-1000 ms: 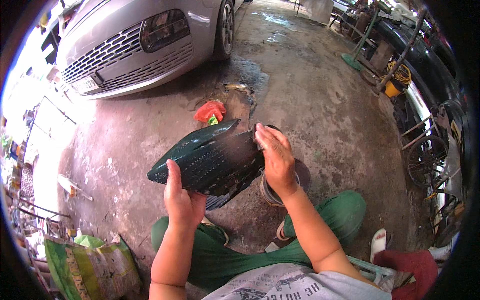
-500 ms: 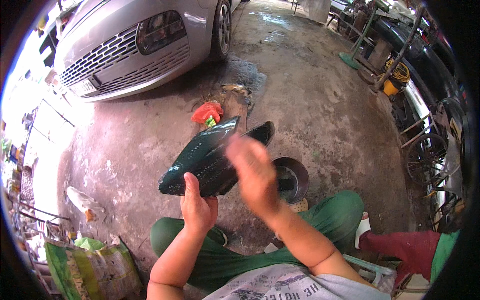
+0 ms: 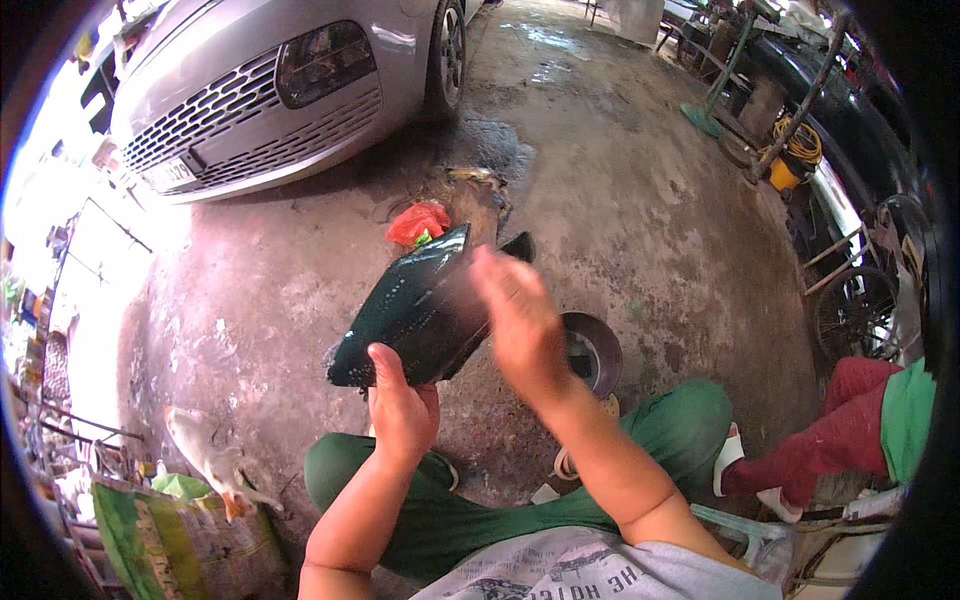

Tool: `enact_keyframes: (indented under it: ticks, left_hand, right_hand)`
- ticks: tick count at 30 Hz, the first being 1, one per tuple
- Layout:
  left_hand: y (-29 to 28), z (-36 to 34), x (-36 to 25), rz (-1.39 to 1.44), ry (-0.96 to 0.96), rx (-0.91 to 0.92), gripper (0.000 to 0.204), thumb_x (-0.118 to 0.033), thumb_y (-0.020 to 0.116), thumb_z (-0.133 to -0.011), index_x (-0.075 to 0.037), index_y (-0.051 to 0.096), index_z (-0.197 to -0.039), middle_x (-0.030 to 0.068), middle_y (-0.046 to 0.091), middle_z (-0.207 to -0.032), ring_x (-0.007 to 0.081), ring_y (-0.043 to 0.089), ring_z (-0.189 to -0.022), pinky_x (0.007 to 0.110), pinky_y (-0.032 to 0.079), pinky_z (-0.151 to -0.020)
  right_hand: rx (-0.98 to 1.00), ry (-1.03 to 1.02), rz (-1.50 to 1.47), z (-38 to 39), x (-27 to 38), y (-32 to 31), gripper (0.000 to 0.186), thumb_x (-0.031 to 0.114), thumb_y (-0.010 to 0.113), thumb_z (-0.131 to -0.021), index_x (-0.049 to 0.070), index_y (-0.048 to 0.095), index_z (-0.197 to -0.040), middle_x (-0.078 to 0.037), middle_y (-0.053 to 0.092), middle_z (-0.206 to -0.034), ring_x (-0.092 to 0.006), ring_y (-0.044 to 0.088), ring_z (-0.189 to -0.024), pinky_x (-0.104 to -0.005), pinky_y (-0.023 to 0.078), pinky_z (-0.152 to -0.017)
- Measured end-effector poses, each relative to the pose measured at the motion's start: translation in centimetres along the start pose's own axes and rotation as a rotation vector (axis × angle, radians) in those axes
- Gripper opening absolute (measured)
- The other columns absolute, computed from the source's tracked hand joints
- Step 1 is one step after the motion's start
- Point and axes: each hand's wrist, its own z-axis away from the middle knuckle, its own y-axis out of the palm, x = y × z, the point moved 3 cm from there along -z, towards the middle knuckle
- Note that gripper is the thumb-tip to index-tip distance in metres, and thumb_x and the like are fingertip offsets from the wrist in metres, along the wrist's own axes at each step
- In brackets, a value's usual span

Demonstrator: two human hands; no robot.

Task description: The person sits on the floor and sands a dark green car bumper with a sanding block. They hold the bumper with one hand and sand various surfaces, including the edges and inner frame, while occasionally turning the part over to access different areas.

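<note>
Head view: concrete floor (image 3: 680,260), then silver car (image 3: 400,70) at upper left, nose toward the squatting worker. Co-worker in maroon trousers (image 3: 835,430) at right edge. Dark green glossy panel (image 3: 395,315), wet-looking, is held off the floor in front of the knees. Long axis slants from a blunt end at lower left to a pointed end at upper right, away from the body. Dark round basin (image 3: 612,345) stands right of it, past the right forearm. Red plastic bag (image 3: 418,222) lies beyond the pointed end.

Left hand (image 3: 402,412) has the low end: thumb on the upper face, fingers clamped under the near edge. Right hand (image 3: 525,325) sits at the panel's right side, flat, fingers stretched out and close together, tips blurred; contact or a slight gap, cannot tell. Panel lies left of those fingers.

Against the oldest frame: panel stands steeper, was nearer level; right hand is farther left; white-and-orange animal (image 3: 205,445) is nearer the green sack (image 3: 190,530); co-worker is farther forward.
</note>
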Motion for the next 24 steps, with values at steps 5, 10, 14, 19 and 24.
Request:
enact_keyframes:
  ticks: [5, 10, 14, 19, 24]
  left_hand:
    - [-0.7, 0.4, 0.4, 0.131, -0.032, 0.092, 0.07, -0.062, 0.036, -0.101, -0.002, 0.051, -0.136, 0.0094, 0.061, -0.127, 0.0188, 0.059, -0.115, 0.035, 0.046, -0.099]
    - [0.1, 0.1, -0.7, 0.262, 0.115, 0.181, 0.049, -0.031, 0.055, -0.102, -0.002, 0.047, -0.14, 0.008, 0.055, -0.135, 0.0216, 0.052, -0.125, 0.037, 0.037, -0.109]
    - [0.2, 0.0, -0.6, 0.227, 0.052, 0.284, 0.043, 0.001, 0.057, -0.091, 0.0, 0.052, -0.134, 0.0072, 0.057, -0.132, 0.0204, 0.055, -0.119, 0.034, 0.04, -0.105]
    - [0.5, 0.0, -0.8, 0.085, 0.096, 0.316, 0.041, 0.004, 0.057, -0.09, 0.0, 0.054, -0.131, 0.0071, 0.059, -0.127, 0.018, 0.056, -0.116, 0.033, 0.043, -0.101]
    - [0.5, 1.3, 0.2, -0.368, 0.386, 0.345, 0.046, 0.002, 0.061, -0.09, 0.001, 0.049, -0.135, 0.0134, 0.057, -0.132, 0.0235, 0.054, -0.123, 0.036, 0.04, -0.107]
  right_hand:
    - [0.159, -0.232, -0.187, 0.7, 7.5, -0.9, 0.033, 0.006, 0.056, -0.09, 0.0, 0.065, -0.121, -0.018, 0.063, -0.131, -0.0316, 0.059, -0.121, -0.0446, 0.047, -0.103]
    - [0.084, -0.123, -0.007, -0.8, -1.0, -2.0, 0.038, -0.003, 0.055, -0.086, 0.0, 0.063, -0.124, -0.018, 0.062, -0.132, -0.0353, 0.058, -0.121, -0.0451, 0.047, -0.104]
    - [0.265, -0.267, -0.136, -1.1, 2.7, -2.6, 0.036, 0.0, 0.055, -0.087, 0.0, 0.063, -0.123, -0.017, 0.061, -0.133, -0.033, 0.059, -0.12, -0.0431, 0.046, -0.104]
    - [0.292, -0.357, -0.208, -2.0, 2.5, -3.8, 0.035, 0.006, 0.057, -0.087, 0.0, 0.063, -0.121, -0.014, 0.064, -0.13, -0.0316, 0.059, -0.12, -0.0422, 0.047, -0.103]
    - [0.287, -0.45, -0.226, -2.0, 6.3, -3.4, 0.036, 0.011, 0.06, -0.086, 0.002, 0.066, -0.12, -0.014, 0.064, -0.13, -0.0286, 0.058, -0.121, -0.041, 0.047, -0.102]
